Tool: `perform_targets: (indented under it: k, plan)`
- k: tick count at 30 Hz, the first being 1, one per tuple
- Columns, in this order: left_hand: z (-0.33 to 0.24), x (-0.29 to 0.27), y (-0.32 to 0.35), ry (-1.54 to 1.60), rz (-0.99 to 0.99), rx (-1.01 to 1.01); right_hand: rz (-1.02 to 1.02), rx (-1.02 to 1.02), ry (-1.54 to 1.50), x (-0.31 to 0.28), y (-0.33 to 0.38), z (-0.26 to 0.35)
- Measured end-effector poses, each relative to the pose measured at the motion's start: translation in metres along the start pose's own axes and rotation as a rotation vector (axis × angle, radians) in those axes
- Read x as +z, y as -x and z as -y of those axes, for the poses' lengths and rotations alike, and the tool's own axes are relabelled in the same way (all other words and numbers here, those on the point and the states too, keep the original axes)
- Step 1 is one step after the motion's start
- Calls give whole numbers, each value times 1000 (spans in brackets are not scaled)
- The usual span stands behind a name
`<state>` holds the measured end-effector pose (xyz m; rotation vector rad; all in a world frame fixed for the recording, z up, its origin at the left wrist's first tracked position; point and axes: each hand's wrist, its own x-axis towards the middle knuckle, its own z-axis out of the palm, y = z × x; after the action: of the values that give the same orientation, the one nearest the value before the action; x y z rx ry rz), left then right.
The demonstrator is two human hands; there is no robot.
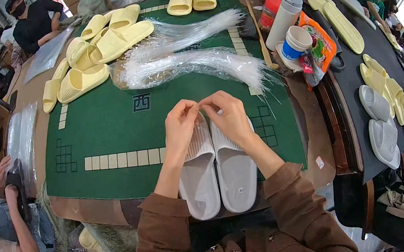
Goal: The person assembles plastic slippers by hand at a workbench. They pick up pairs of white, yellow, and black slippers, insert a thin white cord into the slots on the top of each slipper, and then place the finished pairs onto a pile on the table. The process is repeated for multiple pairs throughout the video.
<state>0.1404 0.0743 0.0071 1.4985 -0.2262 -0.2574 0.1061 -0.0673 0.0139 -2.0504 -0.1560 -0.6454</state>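
Fingertips of both hands met, pinched shut above the toes of a pale slipper pair.

Nearest me, the white slippers (216, 169) lay side by side on the green mat (107, 137), a small round label on the right heel. My left hand (180, 127) and right hand (227, 116) touched at the thumbs; what they gripped was too small to tell. Beyond them lay clear plastic ties (191, 63) in shiny bundles, then yellow slippers (102, 51). Further right stood a white cup (284, 17) beside an orange packet (320, 43).
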Motion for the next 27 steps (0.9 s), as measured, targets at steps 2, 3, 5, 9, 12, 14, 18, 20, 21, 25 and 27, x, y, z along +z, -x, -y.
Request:
perform_targets:
  k: [2, 3, 5, 9, 12, 14, 18, 20, 21, 25, 27]
  plan:
    - [0, -2, -1, -20, 34, -13, -8, -2, -1, 0, 0, -1]
    - [0, -3, -2, -29, 52, -19, -13, -3, 1, -1, -1, 0]
    - [0, -2, -2, 8, 49, -28, 5, 100, -101, -3, -1, 1]
    - [0, -1, -3, 105, 89, -43, 9, 60, -182, -4, -1, -4]
    - [-1, -4, -2, 67, 87, -73, 48, 41, -156, -2, -1, -8]
    - [2, -7, -2, 6, 74, -48, 63, 4, -123, 1, 0, -8]
    - [6, -8, -3, -149, 45, -26, 20, -9, -111, 7, 4, -5]
    - [6, -10, -3, -161, 48, -3, 7, 29, -109, 11, 5, -8]
    - [4, -3, -5, -154, 67, 10, -9, 53, -87, 7, 6, -12]
    - [1, 1, -4, -211, 49, 24, -71, -69, -35, 9, 4, -22]
    - [0, 4, -4, -348, 6, 127, -57, -93, -19, 5, 1, -23]
